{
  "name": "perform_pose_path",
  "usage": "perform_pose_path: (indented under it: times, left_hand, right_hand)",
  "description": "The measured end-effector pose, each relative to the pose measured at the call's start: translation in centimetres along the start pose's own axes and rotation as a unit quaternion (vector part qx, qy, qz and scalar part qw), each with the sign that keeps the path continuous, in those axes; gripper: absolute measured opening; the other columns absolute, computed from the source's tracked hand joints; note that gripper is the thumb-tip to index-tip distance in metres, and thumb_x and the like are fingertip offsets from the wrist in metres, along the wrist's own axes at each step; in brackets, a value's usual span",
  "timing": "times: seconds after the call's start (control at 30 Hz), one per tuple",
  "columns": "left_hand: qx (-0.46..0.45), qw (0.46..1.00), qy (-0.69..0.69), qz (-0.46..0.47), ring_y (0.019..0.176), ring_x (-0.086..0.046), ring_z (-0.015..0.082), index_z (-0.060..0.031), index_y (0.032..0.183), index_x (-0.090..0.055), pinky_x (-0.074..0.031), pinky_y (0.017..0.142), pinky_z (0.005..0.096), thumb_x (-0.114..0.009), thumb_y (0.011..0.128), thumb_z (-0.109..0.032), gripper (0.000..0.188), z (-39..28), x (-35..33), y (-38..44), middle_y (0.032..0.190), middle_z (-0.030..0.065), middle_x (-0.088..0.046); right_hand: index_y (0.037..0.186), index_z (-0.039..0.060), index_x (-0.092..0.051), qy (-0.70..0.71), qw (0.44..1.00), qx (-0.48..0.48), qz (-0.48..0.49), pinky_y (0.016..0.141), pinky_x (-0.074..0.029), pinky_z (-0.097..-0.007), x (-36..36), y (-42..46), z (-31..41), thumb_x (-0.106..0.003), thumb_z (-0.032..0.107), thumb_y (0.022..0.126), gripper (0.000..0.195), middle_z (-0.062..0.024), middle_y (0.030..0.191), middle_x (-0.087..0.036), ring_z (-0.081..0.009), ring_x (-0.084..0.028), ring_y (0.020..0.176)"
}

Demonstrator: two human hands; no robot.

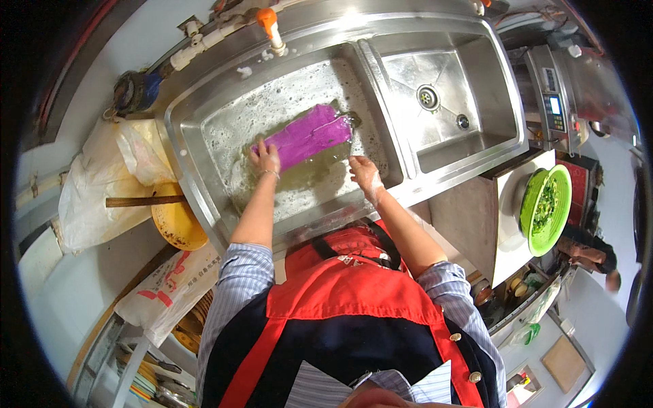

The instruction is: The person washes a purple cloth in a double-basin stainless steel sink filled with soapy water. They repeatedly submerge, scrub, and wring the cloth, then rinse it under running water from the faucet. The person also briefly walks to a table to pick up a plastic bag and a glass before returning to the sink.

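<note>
A purple cloth (308, 136) lies folded lengthwise in sudsy water in the left basin (191, 133) of a stainless-steel sink. My left hand (266, 159) grips its left end, the fingers over the fabric and the thumb side partly hidden. Just off the cloth's right end, my right hand (365, 173) hovers over the near side of the basin. Its fingers are loosely bent and slightly apart, with nothing visible in them. Wet foam clings to that hand and wrist. Grey-green water shows around the cloth where the foam has parted.
An orange-handled tap (267, 23) rises behind the basin. Beyond the divider (387, 109) is the right basin (440, 64) with its drain (427, 97). A yellow bowl (176, 224) sits left; a green colander (562, 209) of chopped greens sits right. Another person (592, 250) is farther right.
</note>
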State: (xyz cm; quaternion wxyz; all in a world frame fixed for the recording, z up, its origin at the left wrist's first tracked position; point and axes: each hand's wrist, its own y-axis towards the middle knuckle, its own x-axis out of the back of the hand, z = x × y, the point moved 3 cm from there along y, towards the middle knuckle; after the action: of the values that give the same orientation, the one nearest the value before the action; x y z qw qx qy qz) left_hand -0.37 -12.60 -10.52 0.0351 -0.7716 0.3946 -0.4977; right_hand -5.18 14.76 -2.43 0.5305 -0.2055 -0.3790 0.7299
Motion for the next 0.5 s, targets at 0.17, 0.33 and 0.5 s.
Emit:
perform_pose_path:
  times: [0.17, 0.33, 0.5]
  left_hand:
    - [-0.16, 0.94, 0.166, 0.251, 0.102, -0.053, 0.0308, -0.0105, 0.116, -0.047, -0.043, 0.083, 0.041, -0.047, 0.085, -0.021, 0.033, 1.8, -4.6, -3.4, 0.125, 0.0186, -0.045]
    - [0.211, 0.974, 0.07, 0.036, 0.091, -0.058, 0.0307, -0.0015, 0.112, -0.052, -0.046, 0.074, 0.0421, -0.059, 0.079, -0.022, 0.04, 1.8, -0.6, -3.8, 0.101, 0.0203, -0.058]
    - [-0.155, 0.966, 0.208, -0.013, 0.078, -0.058, 0.0373, 0.0048, 0.086, -0.06, -0.046, 0.07, 0.0431, -0.05, 0.079, -0.013, 0.022, 4.5, -6.7, -3.3, 0.08, 0.0232, -0.06]
  right_hand:
    - [0.109, -0.0034, -0.053, -0.06, 0.998, 0.006, 0.003, 0.072, -0.048, -0.0301, 0.9, 0.9, -1.1, -0.052, 0.028, 0.088, 0.038, -0.0114, 0.096, -0.059, -0.0191, -0.057, 0.085]
    - [0.098, -0.0019, -0.056, 0.008, 0.999, -0.046, 0.006, 0.066, -0.048, -0.0284, 1.1, 1.2, -1.0, -0.051, 0.026, 0.088, 0.03, -0.0093, 0.088, -0.06, -0.0175, -0.059, 0.077]
    - [0.095, -0.0011, -0.057, 0.082, 0.994, -0.078, 0.005, 0.057, -0.049, -0.0271, 0.4, 1.1, -1.5, -0.05, 0.022, 0.089, 0.025, -0.0095, 0.082, -0.062, -0.017, -0.06, 0.067]
